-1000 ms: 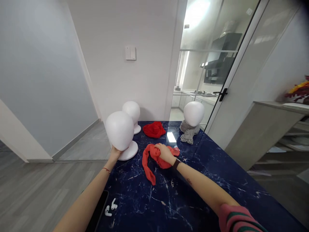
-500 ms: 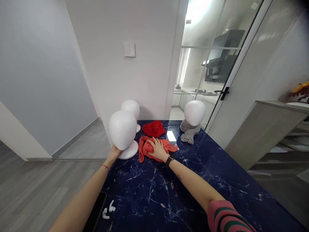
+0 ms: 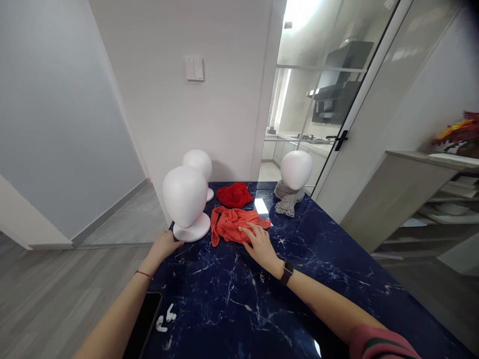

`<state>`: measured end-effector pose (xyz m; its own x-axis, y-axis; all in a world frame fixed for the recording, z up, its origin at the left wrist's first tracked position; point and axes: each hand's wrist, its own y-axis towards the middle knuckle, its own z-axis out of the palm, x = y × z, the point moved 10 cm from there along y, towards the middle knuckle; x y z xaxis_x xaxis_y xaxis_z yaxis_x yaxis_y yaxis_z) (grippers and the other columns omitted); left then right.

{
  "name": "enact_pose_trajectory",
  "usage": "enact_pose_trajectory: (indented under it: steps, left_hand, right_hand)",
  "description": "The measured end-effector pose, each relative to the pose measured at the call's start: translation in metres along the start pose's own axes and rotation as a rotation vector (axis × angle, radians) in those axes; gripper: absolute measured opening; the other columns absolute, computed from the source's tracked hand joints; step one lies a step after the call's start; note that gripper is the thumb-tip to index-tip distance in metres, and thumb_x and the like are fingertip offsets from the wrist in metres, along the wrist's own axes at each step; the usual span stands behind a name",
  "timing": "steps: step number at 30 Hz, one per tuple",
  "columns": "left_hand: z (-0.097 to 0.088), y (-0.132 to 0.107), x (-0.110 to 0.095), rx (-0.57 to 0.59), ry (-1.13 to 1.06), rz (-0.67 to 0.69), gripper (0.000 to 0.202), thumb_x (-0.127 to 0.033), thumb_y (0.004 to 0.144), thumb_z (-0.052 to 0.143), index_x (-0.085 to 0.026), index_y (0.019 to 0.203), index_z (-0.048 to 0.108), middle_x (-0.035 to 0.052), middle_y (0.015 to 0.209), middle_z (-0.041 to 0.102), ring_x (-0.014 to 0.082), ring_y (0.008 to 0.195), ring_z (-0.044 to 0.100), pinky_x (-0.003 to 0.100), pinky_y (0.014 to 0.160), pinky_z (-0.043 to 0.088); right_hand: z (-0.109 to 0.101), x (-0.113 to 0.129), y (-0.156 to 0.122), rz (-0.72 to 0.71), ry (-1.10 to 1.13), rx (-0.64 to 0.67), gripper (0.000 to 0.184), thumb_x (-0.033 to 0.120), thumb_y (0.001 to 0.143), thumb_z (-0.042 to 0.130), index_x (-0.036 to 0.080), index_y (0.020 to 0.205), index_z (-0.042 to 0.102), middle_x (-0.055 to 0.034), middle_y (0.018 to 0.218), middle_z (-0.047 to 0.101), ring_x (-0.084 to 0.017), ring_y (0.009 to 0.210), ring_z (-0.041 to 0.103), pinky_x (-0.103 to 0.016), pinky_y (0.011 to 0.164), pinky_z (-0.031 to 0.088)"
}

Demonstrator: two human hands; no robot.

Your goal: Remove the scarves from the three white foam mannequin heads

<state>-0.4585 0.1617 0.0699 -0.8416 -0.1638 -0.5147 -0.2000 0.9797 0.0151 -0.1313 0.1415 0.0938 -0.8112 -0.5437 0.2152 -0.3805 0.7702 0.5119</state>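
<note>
Currently, the right hand point(image 3: 262, 247) lies flat and released, fingers extended, with the fingertips point(image 3: 247, 230) resting on the near edge of the orange cloth point(image 3: 234, 224). This cloth lies crumpled on the dark blue marbled tabletop point(image 3: 337, 279), just beside the base of the nearest white foam head point(image 3: 186, 199). The left hand point(image 3: 164, 244) is loosely released at the tabletop edge, just in front of that base; contact cannot be confirmed. A red cloth point(image 3: 234, 194) lies behind the orange one. A second foam head point(image 3: 198, 163) stands at the rear left. A third foam head point(image 3: 296, 169) carries a grey scarf point(image 3: 286, 202). White earbuds point(image 3: 165, 318) lie beside a black phone point(image 3: 144, 324) near the left forearm.
</note>
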Motion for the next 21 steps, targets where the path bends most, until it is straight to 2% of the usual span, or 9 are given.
enact_pose_trajectory:
  steps: [2, 4, 6, 8, 10, 12, 15, 17, 21]
  left_hand:
    - [0.018, -0.014, -0.017, 0.135, 0.062, 0.050, 0.020, -0.031, 0.059, 0.071, -0.017, 0.067, 0.058, 0.0099, 0.074, 0.067, 0.0296, 0.080, 0.064, 0.039, 0.076, 0.047]
    - [0.041, -0.027, -0.050, 0.222, 0.050, 0.161, 0.020, -0.029, 0.062, 0.068, -0.019, 0.077, 0.062, 0.0071, 0.079, 0.068, 0.0262, 0.078, 0.064, 0.034, 0.074, 0.047]
    - [0.058, -0.039, -0.092, 0.190, 0.040, 0.340, 0.038, -0.020, 0.067, 0.063, -0.019, 0.105, 0.059, 0.0104, 0.102, 0.066, 0.0244, 0.090, 0.063, 0.032, 0.081, 0.045]
    - [0.072, -0.043, -0.121, 0.111, 0.098, 0.419, 0.049, -0.010, 0.069, 0.057, -0.015, 0.118, 0.052, 0.0151, 0.115, 0.060, 0.0240, 0.101, 0.060, 0.032, 0.088, 0.042]
    - [0.086, -0.041, -0.135, 0.071, 0.161, 0.414, 0.043, -0.005, 0.071, 0.052, -0.012, 0.114, 0.054, 0.0176, 0.112, 0.060, 0.0241, 0.101, 0.059, 0.033, 0.089, 0.041]
    - [0.095, -0.037, -0.140, 0.066, 0.184, 0.398, 0.028, -0.003, 0.075, 0.045, -0.011, 0.098, 0.059, 0.0175, 0.101, 0.062, 0.0237, 0.094, 0.061, 0.034, 0.085, 0.042]
    - [0.097, -0.033, -0.146, 0.049, 0.176, 0.392, 0.025, -0.004, 0.080, 0.037, -0.013, 0.080, 0.061, 0.0155, 0.088, 0.064, 0.0227, 0.085, 0.062, 0.034, 0.080, 0.043]
    - [0.097, -0.033, -0.155, 0.039, 0.151, 0.401, 0.024, -0.006, 0.081, 0.039, -0.014, 0.077, 0.061, 0.0136, 0.083, 0.064, 0.0221, 0.081, 0.062, 0.034, 0.077, 0.044]
    - [0.102, -0.035, -0.185, 0.021, 0.046, 0.454, 0.017, -0.011, 0.080, 0.046, -0.015, 0.078, 0.062, 0.0088, 0.082, 0.065, 0.0186, 0.078, 0.062, 0.031, 0.075, 0.046]
  right_hand:
    - [0.004, -0.009, -0.007, 0.026, -0.015, 0.032, 0.043, 0.021, 0.085, 0.050, 0.027, 0.128, 0.048, -0.0087, 0.127, 0.048, -0.025, 0.113, 0.044, -0.037, 0.088, 0.040]
    - [0.010, -0.015, -0.009, 0.046, -0.012, 0.062, 0.039, 0.019, 0.086, 0.048, 0.026, 0.125, 0.050, -0.0086, 0.121, 0.051, -0.023, 0.108, 0.047, -0.035, 0.085, 0.041]
    - [0.018, -0.020, -0.008, 0.060, 0.010, 0.093, 0.035, 0.018, 0.087, 0.047, 0.023, 0.121, 0.052, -0.0083, 0.118, 0.052, -0.021, 0.105, 0.049, -0.032, 0.084, 0.042]
    - [0.025, -0.024, -0.006, 0.072, 0.039, 0.111, 0.033, 0.016, 0.087, 0.045, 0.021, 0.119, 0.053, -0.0078, 0.117, 0.053, -0.019, 0.103, 0.050, -0.030, 0.084, 0.042]
    - [0.028, -0.026, -0.006, 0.078, 0.060, 0.114, 0.033, 0.015, 0.087, 0.045, 0.021, 0.119, 0.053, -0.0075, 0.116, 0.053, -0.018, 0.102, 0.051, -0.029, 0.084, 0.042]
    - [0.029, -0.028, -0.006, 0.081, 0.059, 0.114, 0.032, 0.017, 0.088, 0.046, 0.021, 0.118, 0.053, -0.0072, 0.113, 0.054, -0.018, 0.100, 0.052, -0.028, 0.083, 0.043]
    - [0.031, -0.032, -0.006, 0.079, 0.042, 0.132, 0.029, 0.021, 0.088, 0.049, 0.023, 0.116, 0.055, -0.0063, 0.106, 0.055, -0.018, 0.095, 0.054, -0.028, 0.080, 0.043]
    - [0.035, -0.033, -0.003, 0.071, 0.050, 0.143, 0.027, 0.022, 0.088, 0.049, 0.023, 0.114, 0.056, -0.0054, 0.104, 0.055, -0.017, 0.092, 0.055, -0.026, 0.080, 0.043]
    - [0.047, -0.035, 0.011, 0.084, 0.087, 0.157, 0.025, 0.016, 0.087, 0.047, 0.020, 0.108, 0.059, -0.0053, 0.099, 0.056, -0.015, 0.088, 0.055, -0.025, 0.081, 0.044]
